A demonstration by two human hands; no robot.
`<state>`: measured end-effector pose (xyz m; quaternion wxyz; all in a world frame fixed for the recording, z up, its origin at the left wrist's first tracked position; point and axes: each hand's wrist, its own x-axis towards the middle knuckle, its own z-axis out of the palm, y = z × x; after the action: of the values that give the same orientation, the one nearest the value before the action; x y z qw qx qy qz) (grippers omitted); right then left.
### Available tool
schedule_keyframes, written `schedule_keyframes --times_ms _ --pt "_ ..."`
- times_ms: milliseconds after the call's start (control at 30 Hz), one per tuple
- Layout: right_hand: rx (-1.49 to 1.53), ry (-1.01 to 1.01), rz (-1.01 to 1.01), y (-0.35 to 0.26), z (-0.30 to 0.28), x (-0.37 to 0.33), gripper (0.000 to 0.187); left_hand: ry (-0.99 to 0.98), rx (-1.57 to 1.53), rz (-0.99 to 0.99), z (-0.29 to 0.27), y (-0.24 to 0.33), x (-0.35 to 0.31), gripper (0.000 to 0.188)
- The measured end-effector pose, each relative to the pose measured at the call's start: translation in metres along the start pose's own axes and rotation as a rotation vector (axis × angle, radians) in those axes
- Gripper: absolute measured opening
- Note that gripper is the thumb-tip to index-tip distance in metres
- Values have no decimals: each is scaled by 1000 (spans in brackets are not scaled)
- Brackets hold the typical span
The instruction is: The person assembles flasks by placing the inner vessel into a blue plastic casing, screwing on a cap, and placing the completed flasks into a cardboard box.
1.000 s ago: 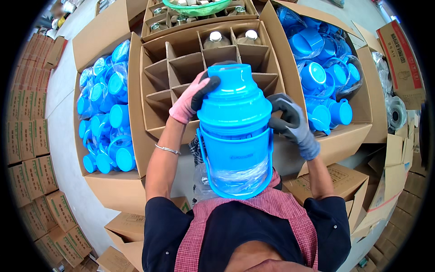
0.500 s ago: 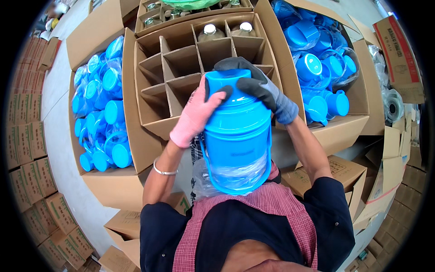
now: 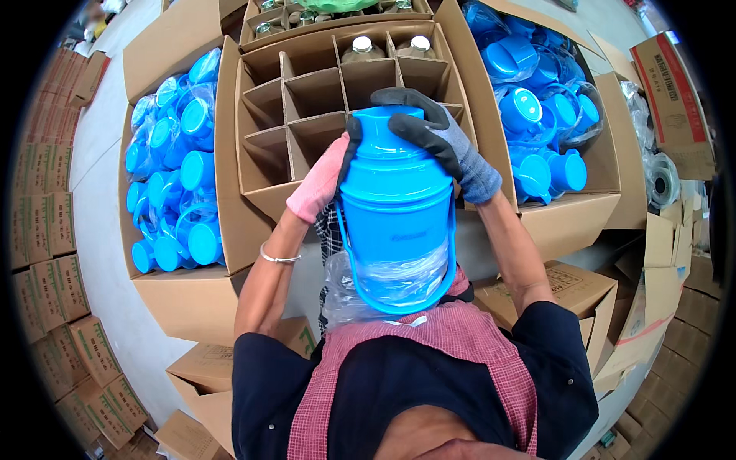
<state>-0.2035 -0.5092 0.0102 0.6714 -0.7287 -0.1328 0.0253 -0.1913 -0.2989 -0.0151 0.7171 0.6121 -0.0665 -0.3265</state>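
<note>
Upright in front of my chest stands a blue plastic jug (image 3: 400,188) with a stepped top and a long carrying handle hanging down around its front. Crumpled clear plastic film (image 3: 404,272) wraps its lower part. My left hand (image 3: 322,178), in a pink glove with dark fingertips, presses on the left side of the jug's upper section. My right hand (image 3: 435,142), in a blue-grey glove with black coating, curls over the right side of the top. Just beyond is a divided carton (image 3: 264,188), where two white-capped glass bottles (image 3: 363,47) stand in the far row.
Open cartons of similar blue jugs flank me, one carton (image 3: 230,146) on the left and another (image 3: 563,218) on the right. Behind the divided carton sits another with bottles and a green bag (image 3: 330,6). Stacked boxes (image 3: 52,222) line the far left; flattened cardboard (image 3: 640,307) leans at right.
The jug has shifted slightly upward in the picture. My left thumb has moved off the front of the top to its left side; my right hand keeps its grip.
</note>
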Motion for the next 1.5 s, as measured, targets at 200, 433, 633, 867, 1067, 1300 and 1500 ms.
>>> schedule_keyframes --times_ms 200,433,633,867,1067,1300,1500 --pt "655 -104 60 35 -2 -11 64 38 1456 508 15 20 -30 36" --pt "-315 -254 -358 4 -24 21 48 -230 -48 173 -28 -2 13 51" --pt "-126 -351 -38 -23 2 28 34 -90 196 205 -28 -57 21 47" --pt "209 -385 -4 -22 4 8 38 -2 840 571 -16 -35 -19 42" --pt "-289 -253 -144 -95 15 -20 33 -27 -674 -190 37 -48 -44 41" --pt "-466 62 40 -118 -36 -73 42 -74 -207 116 51 12 -109 37" --pt "-1084 -156 -67 -122 -52 -83 56 -71 397 247 113 -21 -153 59"
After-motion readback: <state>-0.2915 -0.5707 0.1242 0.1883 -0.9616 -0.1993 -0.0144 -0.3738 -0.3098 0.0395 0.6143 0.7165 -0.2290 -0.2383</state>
